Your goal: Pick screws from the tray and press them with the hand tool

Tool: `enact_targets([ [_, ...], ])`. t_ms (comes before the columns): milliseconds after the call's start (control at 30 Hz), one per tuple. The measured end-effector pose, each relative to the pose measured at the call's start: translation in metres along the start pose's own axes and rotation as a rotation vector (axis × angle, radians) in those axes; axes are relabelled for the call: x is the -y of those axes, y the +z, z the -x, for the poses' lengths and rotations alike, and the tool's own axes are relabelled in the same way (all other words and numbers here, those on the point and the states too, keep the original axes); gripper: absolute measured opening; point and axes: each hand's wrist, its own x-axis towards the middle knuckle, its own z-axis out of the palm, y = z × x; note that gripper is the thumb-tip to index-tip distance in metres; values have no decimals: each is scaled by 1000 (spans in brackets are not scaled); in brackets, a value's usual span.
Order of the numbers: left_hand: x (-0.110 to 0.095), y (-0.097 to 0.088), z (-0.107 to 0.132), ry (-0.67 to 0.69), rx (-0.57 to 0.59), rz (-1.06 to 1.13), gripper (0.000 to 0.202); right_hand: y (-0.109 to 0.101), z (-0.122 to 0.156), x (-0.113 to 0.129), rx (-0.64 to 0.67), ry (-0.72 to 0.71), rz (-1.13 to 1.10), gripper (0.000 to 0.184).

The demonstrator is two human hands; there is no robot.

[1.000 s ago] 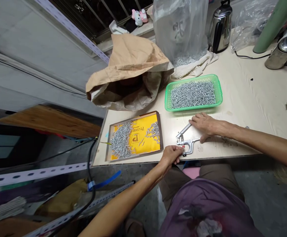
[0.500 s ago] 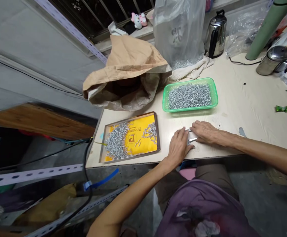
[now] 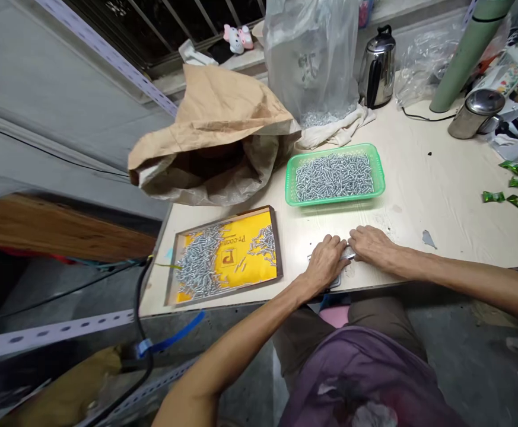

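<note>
My left hand (image 3: 325, 262) lies palm down over a metal plier-like hand tool (image 3: 346, 256) near the table's front edge, its fingers pressed together on it. My right hand (image 3: 371, 244) rests just to the right, fingers curled over the tool's handle. Only small slivers of the tool show between and under the hands. A green plastic basket (image 3: 291, 188) full of small silver screws sits behind the hands. To the left lies a shallow tray (image 3: 277, 249) with a yellow sheet and two heaps of screws.
A crumpled brown paper sack (image 3: 223, 127) lies open at the back left, beside a clear plastic bag (image 3: 312, 53) holding screws. A steel kettle (image 3: 377, 65), a steel pot (image 3: 474, 112), a green roll (image 3: 461, 56) and green wrapped sweets (image 3: 510, 190) stand to the right. The table edge (image 3: 250, 302) runs just below my hands.
My left hand moved from the tool's jaw end up over the tool and now covers it. My right hand closed over the handle. The view shifted slightly left.
</note>
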Motion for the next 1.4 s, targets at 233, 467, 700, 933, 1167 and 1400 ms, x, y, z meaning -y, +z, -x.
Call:
enact_targets([
  [233, -3, 3, -4, -14, 15, -15, 10, 13, 11, 3, -57, 3, -46, 18],
  [467, -9, 51, 11, 22, -333, 54, 39, 8, 3, -31, -150, -66, -75, 41],
  [700, -31, 75, 22, 100, -423, 146, 45, 3, -33, -36, -279, 116, 5, 20],
  [933, -37, 66, 31, 173, -363, 203, 34, -9, -50, 40, -184, -462, 2, 16],
  [1167, 28, 37, 112, 4, -627, 108, 26, 16, -71, 51, -287, -649, -61, 23],
  [1400, 143, 5, 144, -676, -540, 17, 16, 3, -63, 39, -637, -532, -401, 28],
])
